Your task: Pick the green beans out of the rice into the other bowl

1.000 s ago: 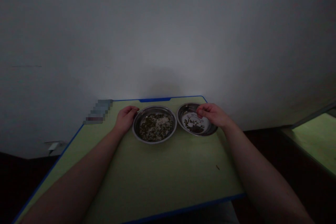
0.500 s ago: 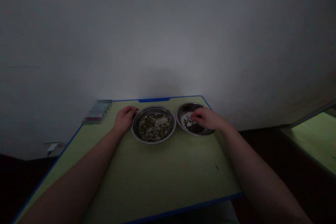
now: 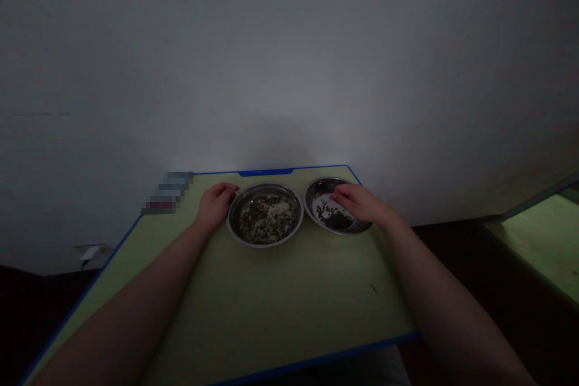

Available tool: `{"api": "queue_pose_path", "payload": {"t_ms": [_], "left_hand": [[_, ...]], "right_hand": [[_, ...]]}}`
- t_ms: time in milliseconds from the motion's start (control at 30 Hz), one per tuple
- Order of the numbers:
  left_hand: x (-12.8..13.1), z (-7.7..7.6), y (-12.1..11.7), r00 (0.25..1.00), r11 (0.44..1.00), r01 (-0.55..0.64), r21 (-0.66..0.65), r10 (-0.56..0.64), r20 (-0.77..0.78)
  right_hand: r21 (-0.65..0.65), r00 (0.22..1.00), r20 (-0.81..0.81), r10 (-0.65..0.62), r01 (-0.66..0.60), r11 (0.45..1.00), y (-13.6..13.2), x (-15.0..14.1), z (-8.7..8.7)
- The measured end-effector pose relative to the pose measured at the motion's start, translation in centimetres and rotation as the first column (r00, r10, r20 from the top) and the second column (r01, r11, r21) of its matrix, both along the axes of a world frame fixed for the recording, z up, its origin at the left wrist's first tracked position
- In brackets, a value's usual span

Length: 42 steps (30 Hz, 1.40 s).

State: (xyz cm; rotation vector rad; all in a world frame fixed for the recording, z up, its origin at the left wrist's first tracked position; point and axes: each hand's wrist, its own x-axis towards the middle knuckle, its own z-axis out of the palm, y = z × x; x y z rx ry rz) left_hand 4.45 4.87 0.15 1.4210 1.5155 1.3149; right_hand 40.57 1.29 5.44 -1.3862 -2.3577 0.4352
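Note:
The larger shiny metal bowl [image 3: 265, 245] sits on the table, with a mix of small green beans and white grains [image 3: 266, 218] across its bottom. My left hand [image 3: 215, 202] has its fingers closed at that bowl's upper left rim. Just to the right, almost touching it, stands a second metal bowl [image 3: 309, 208] holding a scattering of green beans [image 3: 323, 212]. Over this bowl's right side hovers my right hand [image 3: 357, 200], thumb and fingers pinched together. Whatever the pinch holds is too small to see.
The pale green table [image 3: 271, 295] has a blue edge and stands against a grey wall [image 3: 289, 72]. A blurred-out flat object [image 3: 168, 193] lies at the back left corner. A thin dark sliver [image 3: 374, 288] lies at the front right. Another surface [image 3: 543, 241] is at far right.
My right hand has moved left and slightly down, from the right bowl's far right side to over its middle, then a touch back right. My left hand has stayed at the rim.

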Motion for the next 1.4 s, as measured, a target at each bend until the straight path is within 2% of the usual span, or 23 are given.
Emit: {"api": "queue_pose_path", "payload": {"t_ms": [100,233,500,733,1067,1400], "left_hand": [[0.19,0.33,-0.17,1.000,1.000,0.003,-0.007,-0.003,0.015],[0.49,0.90,-0.51,1.000,1.000,-0.016,-0.020,0.016,-0.012],[0.18,0.06,0.00,0.999,1.000,-0.002,-0.005,0.003,0.045],[0.35,0.54,-0.20,1.000,1.000,-0.014,-0.018,0.014,0.019],[0.02,0.04,-0.01,1.000,1.000,-0.017,-0.013,0.017,-0.003],[0.22,0.38,-0.17,0.998,1.000,0.008,-0.022,-0.006,0.063]], "right_hand": [[-0.040,0.997,-0.081,0.003,-0.006,0.999,-0.15,-0.01,-0.01],[-0.090,0.994,-0.110,0.013,-0.022,0.996,-0.21,0.12,-0.20],[-0.062,0.995,-0.088,0.046,-0.051,0.997,-0.02,0.25,-0.43],[-0.047,0.998,-0.036,0.056,-0.057,0.997,-0.01,0.27,-0.56],[-0.066,0.999,-0.014,0.031,-0.032,0.997,-0.25,0.20,-0.18],[-0.092,0.999,-0.038,0.033,-0.036,0.995,-0.32,0.17,-0.05]]}}
